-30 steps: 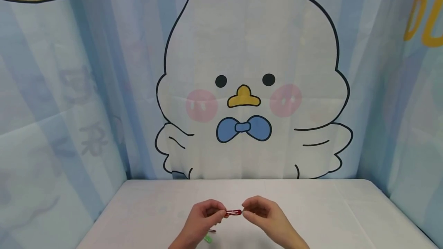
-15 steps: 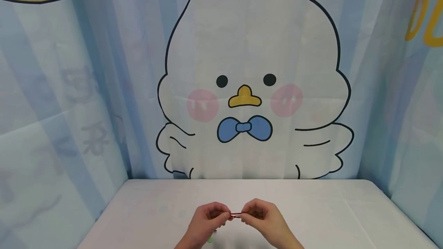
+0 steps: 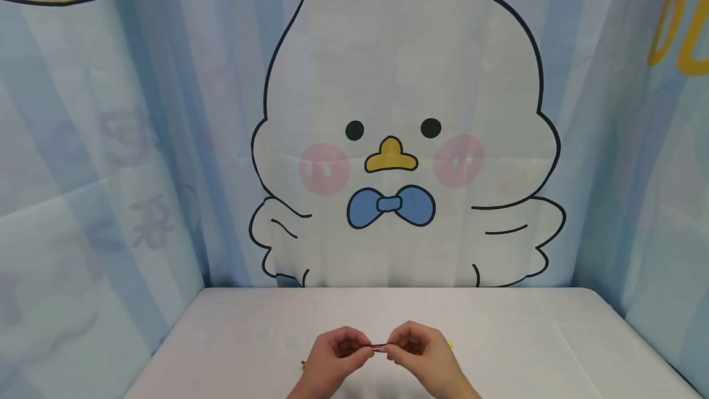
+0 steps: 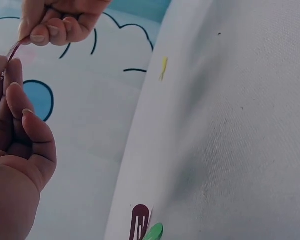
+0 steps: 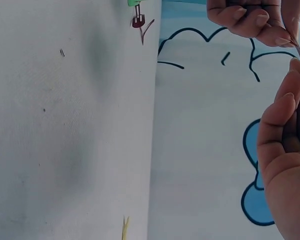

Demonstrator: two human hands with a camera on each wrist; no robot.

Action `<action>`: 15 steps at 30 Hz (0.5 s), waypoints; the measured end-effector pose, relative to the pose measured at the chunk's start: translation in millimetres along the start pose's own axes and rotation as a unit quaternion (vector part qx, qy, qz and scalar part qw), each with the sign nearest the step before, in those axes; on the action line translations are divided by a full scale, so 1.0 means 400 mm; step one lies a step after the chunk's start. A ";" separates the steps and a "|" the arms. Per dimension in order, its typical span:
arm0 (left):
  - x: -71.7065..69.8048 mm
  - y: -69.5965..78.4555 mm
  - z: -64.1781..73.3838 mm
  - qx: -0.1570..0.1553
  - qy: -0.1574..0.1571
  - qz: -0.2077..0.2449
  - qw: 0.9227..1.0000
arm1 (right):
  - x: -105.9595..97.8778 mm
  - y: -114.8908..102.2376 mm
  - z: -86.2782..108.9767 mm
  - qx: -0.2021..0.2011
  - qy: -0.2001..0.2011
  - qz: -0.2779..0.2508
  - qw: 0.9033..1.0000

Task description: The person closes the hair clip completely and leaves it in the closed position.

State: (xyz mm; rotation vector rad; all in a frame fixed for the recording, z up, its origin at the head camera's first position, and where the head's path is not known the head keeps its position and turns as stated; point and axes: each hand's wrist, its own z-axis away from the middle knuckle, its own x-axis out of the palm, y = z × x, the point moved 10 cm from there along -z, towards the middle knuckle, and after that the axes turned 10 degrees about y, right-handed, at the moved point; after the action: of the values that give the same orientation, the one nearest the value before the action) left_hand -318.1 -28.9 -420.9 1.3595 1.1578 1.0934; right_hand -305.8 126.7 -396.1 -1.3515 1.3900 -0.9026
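A red snap hair clip (image 3: 378, 348) is held level between the two hands, above the white table, in the head view. My left hand (image 3: 335, 356) pinches one end between thumb and fingertips. The other end is pinched by my right hand (image 3: 423, 353). Seen edge-on in the left wrist view, the clip (image 4: 13, 50) is a thin reddish strip. Most of it is covered by the fingertips, so I cannot tell whether it is snapped or sprung. In the right wrist view the right hand (image 5: 285, 135) is at the right edge, with the left hand (image 5: 255, 20) above it.
On the white table (image 3: 526, 337) lie a dark red hair clip (image 4: 140, 220) and a green clip (image 4: 154, 232), close together. A thin reddish clip (image 5: 146, 32) sits beside them. Farther right is a yellow clip (image 4: 163, 67). Behind hangs a cloth (image 3: 388, 79) with a printed chick.
The right hand has closed in from beside the clip and now pinches its free end. Both hands have come slightly lower, the left one shifting right. The clip has turned edge-on.
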 end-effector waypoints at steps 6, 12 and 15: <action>-0.004 -0.001 0.000 0.000 0.016 -0.011 1.000 | 0.003 0.002 0.001 -0.001 0.004 -0.007 1.000; -0.013 -0.003 -0.002 0.009 0.033 -0.034 0.999 | 0.008 -0.003 0.003 -0.012 0.012 -0.004 1.000; -0.017 -0.010 -0.005 0.005 0.043 -0.045 0.998 | 0.009 0.000 0.005 -0.012 0.015 -0.001 1.000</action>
State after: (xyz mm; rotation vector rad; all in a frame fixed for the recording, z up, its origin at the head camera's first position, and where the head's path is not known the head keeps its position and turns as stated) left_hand -321.2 -35.1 -425.1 1.2651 1.2762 1.0912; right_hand -303.7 123.3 -396.9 -1.3638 1.4270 -0.9139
